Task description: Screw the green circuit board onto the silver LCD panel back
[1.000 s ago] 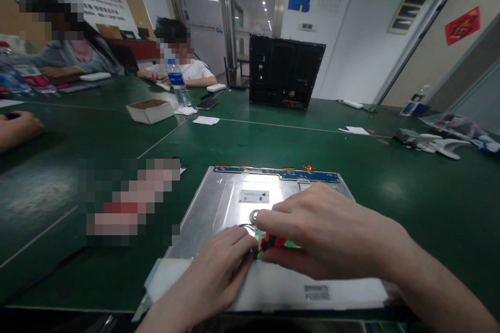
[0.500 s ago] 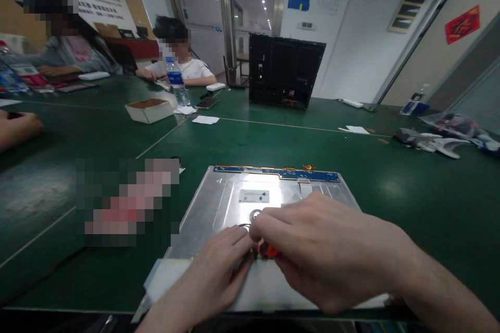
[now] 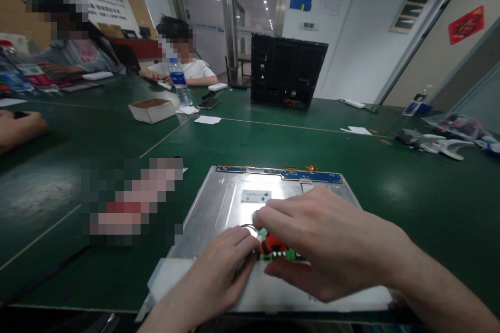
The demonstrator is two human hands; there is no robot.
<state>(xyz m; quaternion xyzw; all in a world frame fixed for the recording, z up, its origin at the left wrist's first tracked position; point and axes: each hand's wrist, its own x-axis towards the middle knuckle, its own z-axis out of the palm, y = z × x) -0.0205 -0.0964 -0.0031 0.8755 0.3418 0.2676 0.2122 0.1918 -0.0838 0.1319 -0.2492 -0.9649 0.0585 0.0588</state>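
A silver display panel (image 3: 203,218) lies flat on the table before me, with a blue circuit strip (image 3: 253,170) along its far edge. On its near part is a green circuit board (image 3: 291,254), partly covered by my hands. An orange-and-black thing (image 3: 273,242), like a tool handle, stands or lies over that board. My right hand (image 3: 328,242) arches around it, thumb and forefinger spread apart. My left hand (image 3: 224,257) rests on the panel with fingertips together at the left side of this thing; what they pinch is hidden. A thin dark wire (image 3: 250,226) loops beside them.
A black casing (image 3: 289,73) stands upright on the green table (image 3: 242,140). An open white box (image 3: 152,110), a water bottle (image 3: 179,83) and a phone (image 3: 209,103) lie back left. Grey-white tools (image 3: 435,143) lie right. Other people sit across; a person's hand (image 3: 23,127) is far left.
My right thumb and fingers have spread away from the orange-and-black thing, uncovering more of it and the green board. My left hand stays in place. The view shifts slightly.
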